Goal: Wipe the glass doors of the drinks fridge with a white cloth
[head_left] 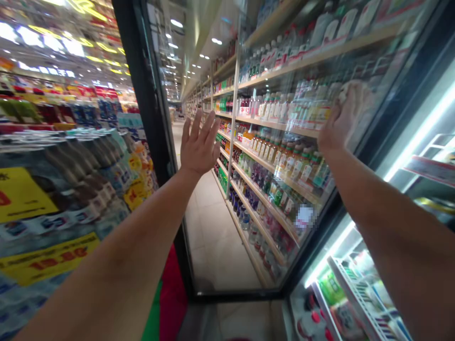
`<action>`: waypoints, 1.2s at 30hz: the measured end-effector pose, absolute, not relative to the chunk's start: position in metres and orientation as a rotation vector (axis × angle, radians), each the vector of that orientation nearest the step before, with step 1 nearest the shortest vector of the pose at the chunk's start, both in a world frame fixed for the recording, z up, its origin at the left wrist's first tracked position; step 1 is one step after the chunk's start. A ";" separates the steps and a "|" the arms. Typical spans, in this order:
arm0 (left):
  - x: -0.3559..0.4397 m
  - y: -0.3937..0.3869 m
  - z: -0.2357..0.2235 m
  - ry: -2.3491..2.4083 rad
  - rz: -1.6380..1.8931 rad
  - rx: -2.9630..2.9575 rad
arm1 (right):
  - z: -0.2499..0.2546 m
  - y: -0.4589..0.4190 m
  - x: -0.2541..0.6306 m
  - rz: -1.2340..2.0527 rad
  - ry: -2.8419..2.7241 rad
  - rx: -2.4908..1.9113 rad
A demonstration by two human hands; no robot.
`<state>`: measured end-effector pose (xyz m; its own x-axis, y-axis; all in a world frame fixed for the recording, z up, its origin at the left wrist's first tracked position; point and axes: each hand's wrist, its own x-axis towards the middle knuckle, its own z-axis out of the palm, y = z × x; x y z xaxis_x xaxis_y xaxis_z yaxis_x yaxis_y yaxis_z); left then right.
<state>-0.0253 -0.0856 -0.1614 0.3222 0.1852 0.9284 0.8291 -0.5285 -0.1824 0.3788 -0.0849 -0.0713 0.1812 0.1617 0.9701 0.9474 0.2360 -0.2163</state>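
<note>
A glass door (213, 255) with a dark frame stands swung out in front of me. My left hand (202, 144) lies flat against the glass near the left side of the frame, fingers spread, holding nothing. Higher on the right side, my right hand (339, 121) presses a pale cloth (358, 97) to the pane. The cloth is bunched under the fingers and partly blurred. Through or in the glass, shelves of bottled drinks (273, 106) show, along with a tiled aisle floor.
To the right is the lit cooler, with wire shelves (355, 289) and bottles (313, 324) low inside. Stacked packs of bottled drinks (88, 166) with yellow price signs (50, 258) stand close on the left. A red and green covering (174, 284) lies below the door's left edge.
</note>
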 end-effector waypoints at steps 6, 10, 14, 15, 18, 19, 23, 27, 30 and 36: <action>-0.023 -0.094 -0.160 -0.912 -1.234 -1.909 | -0.095 -0.098 0.372 -0.883 -1.393 -1.090; -0.021 -0.099 -0.160 -0.923 -1.235 -1.897 | -0.088 -0.095 0.370 -0.818 -1.315 -1.086; -0.020 -0.103 -0.159 -0.932 -1.206 -1.882 | -0.106 -0.094 0.357 -0.874 -1.393 -0.947; -0.020 -0.103 -0.159 -0.937 -1.204 -1.881 | -0.107 -0.093 0.356 -0.883 -1.425 -0.911; -0.019 -0.104 -0.159 -0.945 -1.213 -1.885 | -0.091 -0.088 0.356 -0.873 -1.468 -0.864; -0.019 -0.103 -0.160 -0.943 -1.215 -1.881 | -0.082 -0.086 0.356 -0.863 -1.463 -0.876; -0.020 -0.098 -0.161 -0.911 -1.193 -1.839 | -0.075 -0.085 0.344 -0.809 -1.438 -0.966; -0.021 -0.094 -0.162 -0.920 -1.202 -1.850 | -0.096 -0.094 0.324 -0.846 -1.543 -0.964; -0.021 -0.092 -0.161 -0.938 -1.217 -1.882 | -0.084 -0.095 0.317 -0.883 -1.625 -0.964; -0.021 -0.090 -0.160 -0.959 -1.218 -1.911 | -0.070 -0.091 0.293 -0.844 -1.647 -0.958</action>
